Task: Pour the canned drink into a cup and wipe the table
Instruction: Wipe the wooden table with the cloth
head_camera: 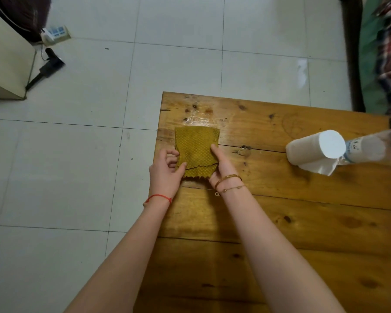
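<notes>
A folded mustard-yellow cloth [195, 146] lies near the far left corner of the wooden table [280, 211]. My left hand [166, 171] pinches its near left edge between thumb and fingers. My right hand [219, 164] grips its near right edge, with the index finger pressed on top. Just beyond the cloth, a wet shiny patch [203, 119] shows on the wood. No can or cup is in view.
A white roll of tissue paper [314, 147] lies on its side at the right of the table, with a clear plastic bottle [368, 149] beside it. The table's left edge drops to a tiled floor [77, 154]. A power strip [54, 33] and a black tool [48, 66] lie far left.
</notes>
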The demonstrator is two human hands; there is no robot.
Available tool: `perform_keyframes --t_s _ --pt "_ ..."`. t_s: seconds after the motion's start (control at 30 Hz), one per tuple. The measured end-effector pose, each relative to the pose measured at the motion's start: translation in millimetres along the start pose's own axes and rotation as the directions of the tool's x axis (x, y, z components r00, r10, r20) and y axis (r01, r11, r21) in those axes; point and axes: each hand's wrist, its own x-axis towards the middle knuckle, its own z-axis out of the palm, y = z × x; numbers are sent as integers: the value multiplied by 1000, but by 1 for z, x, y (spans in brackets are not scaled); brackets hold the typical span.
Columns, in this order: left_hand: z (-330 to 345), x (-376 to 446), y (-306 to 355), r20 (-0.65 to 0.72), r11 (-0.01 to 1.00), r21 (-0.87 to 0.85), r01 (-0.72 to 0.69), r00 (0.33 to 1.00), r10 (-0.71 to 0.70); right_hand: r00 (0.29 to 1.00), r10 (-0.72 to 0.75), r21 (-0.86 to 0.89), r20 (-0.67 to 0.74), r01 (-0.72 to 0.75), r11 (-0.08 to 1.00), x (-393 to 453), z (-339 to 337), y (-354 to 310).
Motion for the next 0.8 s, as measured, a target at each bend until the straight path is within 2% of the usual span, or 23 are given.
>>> perform_keyframes --t_s 0.1,0.17,0.23,0.3,0.43,0.63,0.8 --pt "0 -26 -11 65 964 182 -193 981 184 1000 -20 -87 8 21 996 -14 -22 3" --pt "2 -43 -25 122 877 374 -302 953 276 998 -62 -85 -3 61 995 -26 -42 2" --pt "4 -61 -37 177 780 520 -349 937 301 996 -89 -45 9 90 995 -43 -64 1" --pt "6 -82 -46 245 704 593 -392 920 306 996 -89 12 28 89 996 -61 -91 -1" --pt "17 -133 -61 351 601 651 -463 886 302 996 -94 92 10 92 991 -94 -155 0" --pt "53 -220 -84 366 600 653 -462 886 283 979 -145 104 -145 161 981 -127 -255 13" --pt "74 -274 -101 383 577 672 -464 885 266 942 -244 26 -230 257 966 -142 -323 20"
